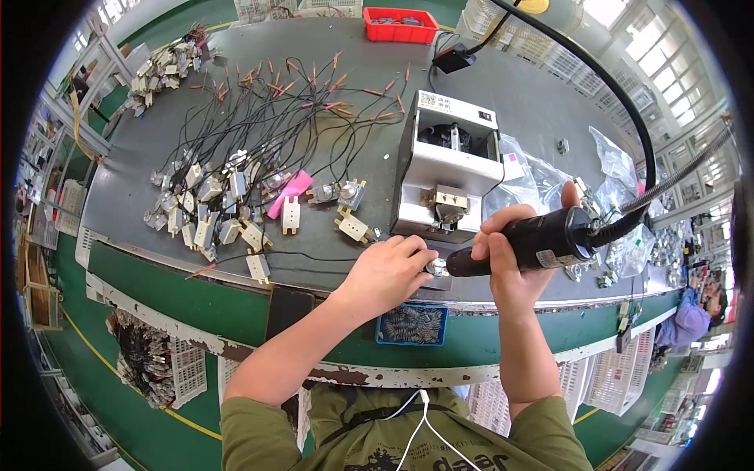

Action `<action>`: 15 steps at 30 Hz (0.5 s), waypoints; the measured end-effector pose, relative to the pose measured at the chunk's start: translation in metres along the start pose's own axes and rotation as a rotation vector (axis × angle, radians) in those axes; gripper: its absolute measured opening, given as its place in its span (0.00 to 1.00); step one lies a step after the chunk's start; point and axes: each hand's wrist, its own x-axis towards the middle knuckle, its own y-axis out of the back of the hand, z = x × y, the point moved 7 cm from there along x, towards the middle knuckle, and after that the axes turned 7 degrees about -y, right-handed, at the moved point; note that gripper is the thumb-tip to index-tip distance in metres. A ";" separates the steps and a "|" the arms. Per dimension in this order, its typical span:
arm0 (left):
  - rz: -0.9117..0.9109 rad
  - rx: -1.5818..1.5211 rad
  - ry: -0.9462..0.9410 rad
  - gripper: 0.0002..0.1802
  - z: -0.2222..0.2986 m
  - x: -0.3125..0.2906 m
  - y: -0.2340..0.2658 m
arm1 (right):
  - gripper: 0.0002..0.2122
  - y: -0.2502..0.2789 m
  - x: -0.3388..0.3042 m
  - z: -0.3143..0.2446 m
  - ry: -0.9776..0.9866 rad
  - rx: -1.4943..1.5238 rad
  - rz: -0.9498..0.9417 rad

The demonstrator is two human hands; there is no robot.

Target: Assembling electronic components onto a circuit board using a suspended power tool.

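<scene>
We are pinching a small clear-and-metal part in the left grip, with the fingertips closed on it; the part is sitting just in front of the box-shaped machine, on our side. We are wrapping the right grip around a black power driver, with fingers and thumb closed on its barrel, and are pointing its nose leftward at the part. A dark lead is running leftward from near the left grip, in front of the machine.

A blue tray of small metal pieces is standing nearer to us than the machine. A cluster of wired parts is lying on the desk left of the machine, with a pink strip among them. A red bin is standing beyond the machine; clear bags are lying to its right.

We are judging this one part to be mid-operation, with driving not yet finished. We are not managing to sort finished from untouched parts in the cluster, so the remainder is staying uncertain.

The left fingers are hiding much of the part; the driver's bit and exact contact are escaping view.
</scene>
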 end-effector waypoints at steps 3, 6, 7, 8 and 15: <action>0.000 -0.021 -0.001 0.19 -0.002 -0.001 -0.002 | 0.45 -0.002 -0.002 0.001 0.031 -0.068 -0.050; -0.009 -0.050 -0.010 0.19 -0.002 0.000 -0.002 | 0.44 0.000 -0.002 0.000 0.051 -0.081 -0.050; -0.009 -0.055 -0.006 0.19 -0.002 0.000 -0.003 | 0.44 -0.001 -0.003 -0.001 0.068 -0.084 -0.070; -0.006 -0.060 -0.003 0.19 -0.003 0.000 -0.002 | 0.44 -0.002 -0.003 0.000 0.067 -0.087 -0.070; 0.009 -0.089 -0.007 0.19 -0.004 0.001 -0.002 | 0.45 -0.003 -0.004 0.006 0.034 -0.023 -0.031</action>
